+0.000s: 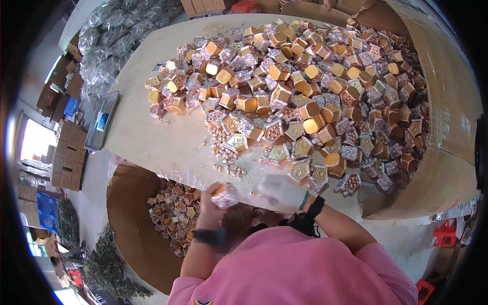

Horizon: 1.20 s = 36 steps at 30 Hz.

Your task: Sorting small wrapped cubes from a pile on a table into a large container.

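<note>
My left hand (207,203) is closed round a small house-shaped ornament (224,197) with a gold base and glittery white-and-red roof, just off the near table edge. To its right, my right hand (281,191) wears a white glove and is smeared by motion; its fingers cannot be made out. Between it and the heap lie loose house ornaments, the nearest being a gold-fronted one (300,170). By the front of the pile, several small beadlike bits (227,158) are scattered on the table.
A large heap of house ornaments (284,76) covers the pale table (134,122), walled by cardboard (452,152) on the right. Below left stands a big round cardboard bin (127,213) holding more ornaments. A metal tray (101,122) rests at the table's left edge.
</note>
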Tool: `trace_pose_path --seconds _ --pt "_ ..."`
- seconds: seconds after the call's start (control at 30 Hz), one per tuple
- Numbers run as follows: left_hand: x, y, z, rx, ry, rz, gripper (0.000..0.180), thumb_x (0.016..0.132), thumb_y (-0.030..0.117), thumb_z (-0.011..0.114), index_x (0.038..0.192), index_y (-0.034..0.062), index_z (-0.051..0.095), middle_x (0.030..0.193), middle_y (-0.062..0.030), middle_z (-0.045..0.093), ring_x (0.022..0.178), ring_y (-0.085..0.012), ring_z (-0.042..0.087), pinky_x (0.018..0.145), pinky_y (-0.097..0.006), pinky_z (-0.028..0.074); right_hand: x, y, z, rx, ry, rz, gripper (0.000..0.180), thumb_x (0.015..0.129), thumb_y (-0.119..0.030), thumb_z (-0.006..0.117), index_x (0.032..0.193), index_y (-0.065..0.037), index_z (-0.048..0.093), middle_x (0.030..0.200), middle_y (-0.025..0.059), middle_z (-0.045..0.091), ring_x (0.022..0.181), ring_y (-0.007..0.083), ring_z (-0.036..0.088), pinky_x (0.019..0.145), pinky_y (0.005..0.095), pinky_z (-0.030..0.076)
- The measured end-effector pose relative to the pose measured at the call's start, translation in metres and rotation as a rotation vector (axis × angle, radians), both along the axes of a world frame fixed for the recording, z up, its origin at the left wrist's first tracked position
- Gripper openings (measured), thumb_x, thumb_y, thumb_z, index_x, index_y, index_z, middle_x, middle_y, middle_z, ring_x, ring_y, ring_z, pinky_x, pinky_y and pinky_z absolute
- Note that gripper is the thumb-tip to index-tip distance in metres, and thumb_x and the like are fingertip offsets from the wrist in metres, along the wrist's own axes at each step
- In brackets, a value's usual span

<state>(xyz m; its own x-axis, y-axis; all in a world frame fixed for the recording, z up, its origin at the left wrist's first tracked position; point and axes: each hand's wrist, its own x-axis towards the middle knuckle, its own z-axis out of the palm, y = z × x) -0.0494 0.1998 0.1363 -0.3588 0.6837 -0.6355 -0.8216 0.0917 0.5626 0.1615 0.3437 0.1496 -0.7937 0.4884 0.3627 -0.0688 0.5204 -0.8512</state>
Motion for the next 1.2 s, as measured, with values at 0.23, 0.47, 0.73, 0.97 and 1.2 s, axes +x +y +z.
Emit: trace_pose_path --seconds 0.23,0.47,0.73,0.97,1.2 --pt "-0.116 -0.11 -0.044 -1.106 1.829 0.229 0.042 0.086 0.028 0.062 0.113 -0.0039 0.057 0.102 -0.016 0.064 0.097 -0.0314 0.061 0.085 -0.042 0.049 0.062 0.056 0.03 -0.879 0.014 -0.384 0.014 0.09 -0.017 0.057 0.086 -0.004 0.059 0.071 -0.0007 0.054 0.057 0.007 0.051 0.051 0.0235 0.042" --pt "-0.003 0.037 -0.018 -0.133 1.618 -0.429 0.046 0.075 0.017 0.072 0.115 0.0001 0.057 0.111 -0.0202 0.06 0.105 -0.0392 0.054 0.095 -0.045 0.042 0.112 0.095 0.017 -0.334 -0.122 -0.764 0.026 0.083 -0.016 0.065 0.102 -0.001 0.059 0.095 0.0092 0.059 0.086 0.0203 0.058 0.075 0.0327 0.048" --pt "0.091 0.16 -0.001 -0.066 1.999 -1.012 0.063 0.074 0.023 0.071 0.127 0.0041 0.042 0.126 -0.015 0.045 0.112 -0.0355 0.05 0.093 -0.049 0.044 0.138 0.1 0.038 0.023 -0.21 -0.973 0.029 0.086 -0.021 0.061 0.107 0.0 0.059 0.108 0.0172 0.059 0.107 0.0323 0.055 0.095 0.0384 0.042" --pt "0.074 0.159 -0.019 -0.012 1.783 -0.693 0.052 0.078 0.017 0.067 0.123 -0.001 0.048 0.109 -0.0158 0.057 0.097 -0.033 0.058 0.087 -0.044 0.046 0.138 0.087 0.046 0.223 -0.14 -1.013 0.015 0.087 -0.012 0.056 0.096 -0.002 0.062 0.095 0.0139 0.064 0.09 0.0307 0.061 0.083 0.0379 0.047" --pt "0.054 0.105 0.011 0.422 -0.269 -0.174 0.051 0.078 0.011 0.064 0.125 -0.0008 0.049 0.12 -0.0154 0.059 0.112 -0.0303 0.055 0.1 -0.045 0.044 0.065 0.047 0.027 -1.037 -0.115 -0.334 0.031 0.094 -0.032 0.057 0.083 -0.003 0.058 0.074 0.0045 0.059 0.063 0.0124 0.055 0.058 0.0263 0.045"
